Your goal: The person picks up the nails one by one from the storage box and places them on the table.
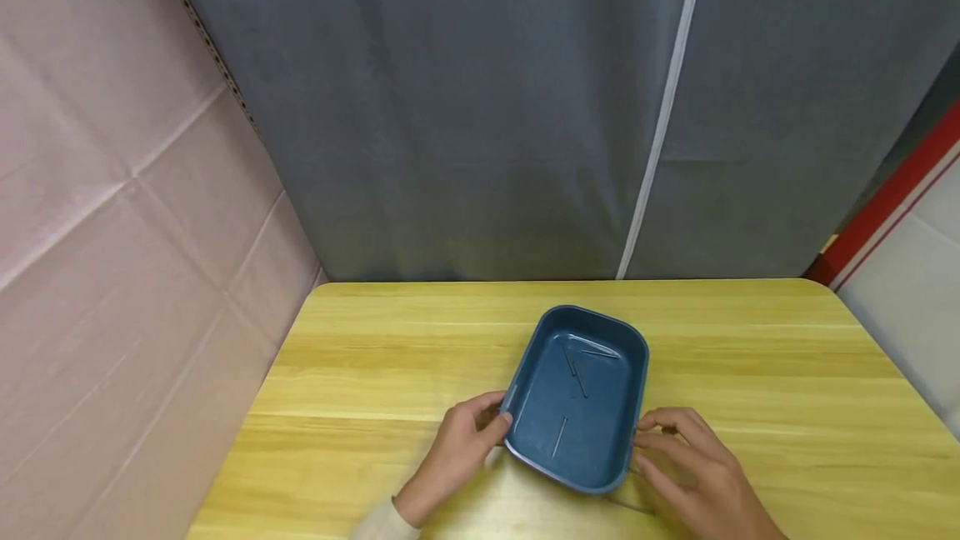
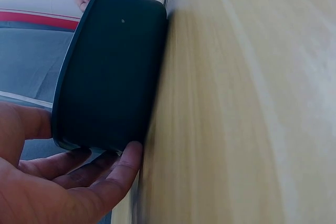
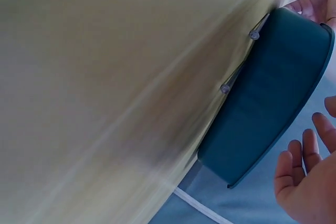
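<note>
A dark blue rectangular tray [image 1: 577,440] rests on the table, tilted a little in the head view, with several thin nails [image 1: 559,437] scattered on its floor. My left hand [image 1: 463,444] grips the tray's left side, thumb over the rim and fingers against the outer wall. At the opposite side is my right hand [image 1: 697,469], its fingers loosely bent beside the rim. The right wrist view shows those fingers [image 3: 311,148] holding nothing. Two more nails lie on the table along the tray's right wall, one nearer nail [image 3: 225,87] and one farther nail [image 3: 254,34].
The light wooden table [image 1: 360,373] extends to both sides of the tray. A grey curtain [image 1: 465,123] with a white strip hangs behind it. Pale pink cloth [image 1: 135,257] covers the left side, and a red-edged white panel [image 1: 930,265] stands at the right.
</note>
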Tool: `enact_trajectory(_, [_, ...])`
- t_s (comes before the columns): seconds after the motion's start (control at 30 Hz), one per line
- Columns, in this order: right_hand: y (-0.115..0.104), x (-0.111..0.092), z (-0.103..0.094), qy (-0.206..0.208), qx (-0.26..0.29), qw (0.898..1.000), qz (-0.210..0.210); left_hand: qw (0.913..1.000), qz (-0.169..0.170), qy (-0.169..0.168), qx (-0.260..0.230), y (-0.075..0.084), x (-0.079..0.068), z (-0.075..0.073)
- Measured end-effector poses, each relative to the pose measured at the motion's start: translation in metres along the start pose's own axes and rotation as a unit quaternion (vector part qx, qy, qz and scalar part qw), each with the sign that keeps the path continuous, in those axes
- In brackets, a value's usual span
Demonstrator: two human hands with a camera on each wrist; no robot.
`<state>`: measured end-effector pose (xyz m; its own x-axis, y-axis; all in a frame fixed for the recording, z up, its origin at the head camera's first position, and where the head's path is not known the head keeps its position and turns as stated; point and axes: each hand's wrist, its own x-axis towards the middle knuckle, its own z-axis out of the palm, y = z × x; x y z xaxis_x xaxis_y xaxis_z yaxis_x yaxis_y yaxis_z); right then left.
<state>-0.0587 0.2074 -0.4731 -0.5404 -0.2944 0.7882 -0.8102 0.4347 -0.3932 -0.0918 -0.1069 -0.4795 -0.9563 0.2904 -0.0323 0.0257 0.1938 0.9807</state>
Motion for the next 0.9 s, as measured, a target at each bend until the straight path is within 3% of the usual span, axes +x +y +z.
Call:
enact_trajectory(0.2, [-0.001,0.004,0.0,-0.061,-0.028,0.995,0.075,1.0,-0.002,-0.001,0.002,0.0,-0.001,-0.001])
enact_trajectory(0.33, [0.0,0.012,0.001,-0.098,-0.034,0.99,0.097,1.0,-0.002,-0.005,-0.001,0.0,-0.001,0.0])
enact_trajectory(0.47, [0.002,0.022,0.003,-0.128,-0.05,0.986,0.098,1.0,0.0,-0.004,-0.004,0.001,0.0,0.0])
enact_trajectory(0.9, [0.014,0.039,0.019,-0.172,-0.082,0.981,0.036,1.0,0.001,0.003,0.002,0.0,0.0,0.0])
